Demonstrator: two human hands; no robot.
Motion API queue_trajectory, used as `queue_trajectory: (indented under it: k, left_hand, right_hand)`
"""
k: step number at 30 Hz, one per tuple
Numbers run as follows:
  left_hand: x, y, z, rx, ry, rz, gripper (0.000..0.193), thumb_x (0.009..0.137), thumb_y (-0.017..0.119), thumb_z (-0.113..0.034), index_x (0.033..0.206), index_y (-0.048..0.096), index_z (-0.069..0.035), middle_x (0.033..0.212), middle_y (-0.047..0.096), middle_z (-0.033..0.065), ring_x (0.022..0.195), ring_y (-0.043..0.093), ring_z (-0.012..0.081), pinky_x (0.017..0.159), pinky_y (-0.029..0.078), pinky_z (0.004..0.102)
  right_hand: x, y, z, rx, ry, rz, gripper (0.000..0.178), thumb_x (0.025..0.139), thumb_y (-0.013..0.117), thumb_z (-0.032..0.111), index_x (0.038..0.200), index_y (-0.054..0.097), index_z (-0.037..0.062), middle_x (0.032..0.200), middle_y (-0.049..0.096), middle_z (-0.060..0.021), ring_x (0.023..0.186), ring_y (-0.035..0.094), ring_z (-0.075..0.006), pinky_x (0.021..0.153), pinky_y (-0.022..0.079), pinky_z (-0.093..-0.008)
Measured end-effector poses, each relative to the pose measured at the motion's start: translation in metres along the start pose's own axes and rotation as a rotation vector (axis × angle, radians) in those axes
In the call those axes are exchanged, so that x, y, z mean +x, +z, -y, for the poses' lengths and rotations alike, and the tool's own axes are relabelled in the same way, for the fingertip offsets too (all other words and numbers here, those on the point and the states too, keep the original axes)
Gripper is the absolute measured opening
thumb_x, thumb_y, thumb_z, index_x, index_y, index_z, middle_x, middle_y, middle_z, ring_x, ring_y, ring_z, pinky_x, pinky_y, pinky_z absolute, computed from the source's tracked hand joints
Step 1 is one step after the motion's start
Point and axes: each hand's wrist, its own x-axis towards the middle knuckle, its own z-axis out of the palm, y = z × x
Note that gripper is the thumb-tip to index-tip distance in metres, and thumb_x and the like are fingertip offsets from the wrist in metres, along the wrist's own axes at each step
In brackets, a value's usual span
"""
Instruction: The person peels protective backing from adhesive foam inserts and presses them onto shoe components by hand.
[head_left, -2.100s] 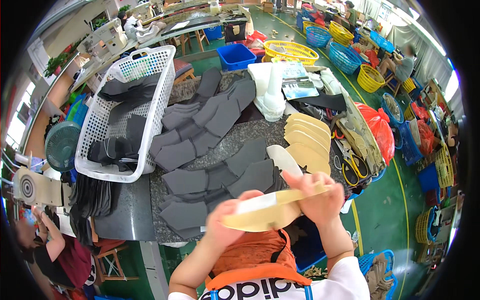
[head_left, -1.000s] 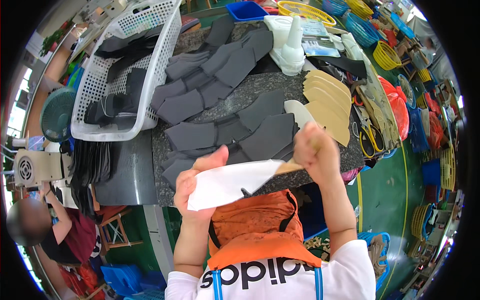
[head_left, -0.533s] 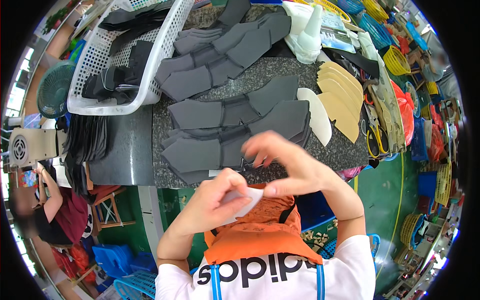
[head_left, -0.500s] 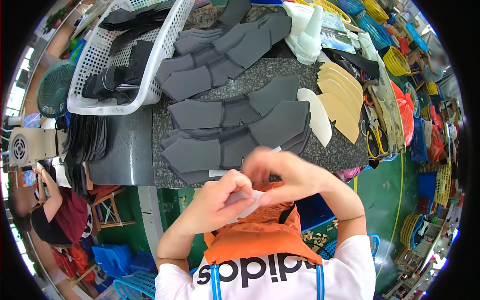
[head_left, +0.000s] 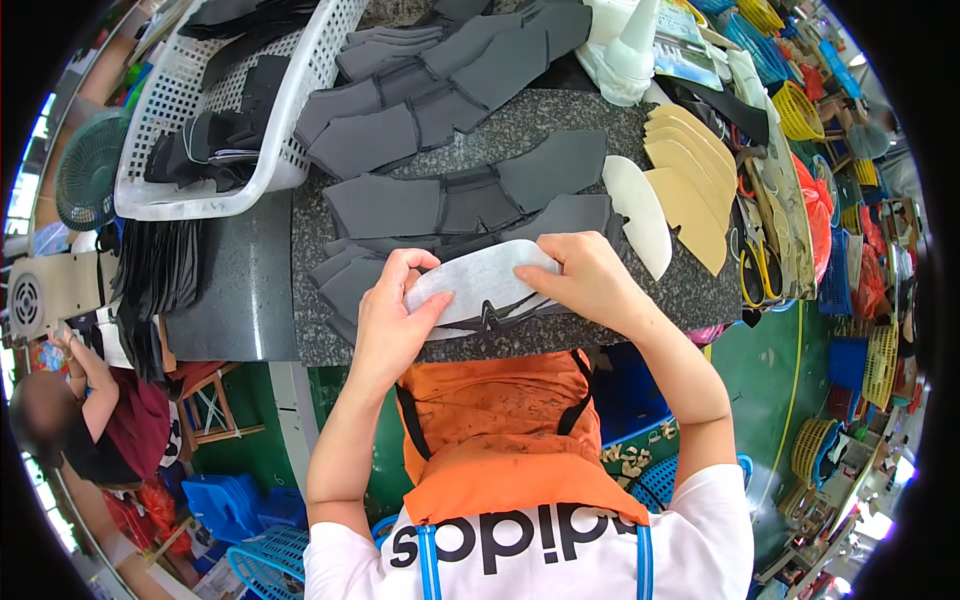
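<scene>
Centrally, one pale grey-white curved piece [head_left: 480, 277], clamped at both ends, above the near edge of the dark speckled tabletop [head_left: 690, 285]. Left hand [head_left: 395, 300]: thumb on the upper face, fingers curled behind, closed on the left end. Right hand [head_left: 580, 272]: thumb laid on the upper face, fingers bent over the far edge, closed on the right end. Both forearms [head_left: 345, 430] slanting inward from below, elbows bent and spread wide. Beneath and beyond the piece: dark grey panels [head_left: 465, 200] in layered rows. To the right: one white curved piece [head_left: 637, 215] lying flat, then beige pieces [head_left: 690, 205] overlapping in a fan, then yellow-and-black scissors [head_left: 748, 272].

Containers: one white perforated basket [head_left: 215, 210] at upper left, holding dark pieces, including a string-tied bundle [head_left: 205, 145] at its near end. One blue bin [head_left: 635, 390] below the table edge, interior shadowed. One blue lattice basket [head_left: 655, 485] beside the right arm; pale scraps [head_left: 630, 460] close by. Several yellow baskets [head_left: 880, 350] along the right side, contents mostly too small to tell.
</scene>
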Motion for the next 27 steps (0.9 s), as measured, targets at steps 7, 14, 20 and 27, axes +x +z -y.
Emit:
queue_trajectory:
  k: [7,14,20,27]
  left_hand:
    - [0.003,-0.011,-0.025,0.966,0.188,-0.216,0.034,0.076,0.075,-0.025,0.081,0.047,-0.006,0.075,0.06,0.0097,0.069,0.061,0.0301,0.059,0.047,0.0412]
    - [-0.01,0.056,0.01,0.904,0.707,0.038,0.079,0.073,0.073,-0.034,0.134,0.042,0.005,0.138,0.045,0.0221,0.128,0.042,0.0414,0.107,0.03,0.054]
    - [-0.01,0.06,0.015,0.947,0.697,0.054,0.089,0.074,0.071,-0.043,0.14,0.037,0.005,0.15,0.032,0.021,0.138,0.029,0.042,0.112,0.019,0.0556]
    - [-0.01,0.061,0.013,1.017,0.721,0.067,0.081,0.075,0.071,-0.043,0.139,0.043,-0.001,0.151,0.035,0.0141,0.139,0.029,0.0417,0.111,0.018,0.0581]
  right_hand:
    - [-0.006,0.012,-0.009,-0.234,-0.176,-0.104,0.035,0.084,0.066,0.023,0.065,0.047,0.0001,0.065,0.053,-0.0184,0.063,0.056,-0.0388,0.056,0.042,-0.0453]
    - [-0.002,-0.005,-0.003,-0.157,-0.066,0.05,0.028,0.083,0.065,0.02,0.068,0.059,-0.0028,0.065,0.063,-0.0157,0.063,0.064,-0.0319,0.057,0.05,-0.039]
    - [-0.005,-0.02,0.001,0.195,0.326,0.217,0.02,0.084,0.069,0.013,0.083,0.068,-0.0063,0.07,0.068,-0.0101,0.065,0.066,-0.0118,0.061,0.052,-0.0255]
    - [-0.023,-0.017,-0.009,0.235,0.164,0.01,0.02,0.086,0.065,0.017,0.088,0.067,-0.0024,0.071,0.068,-0.0129,0.066,0.069,-0.0209,0.062,0.053,-0.03]
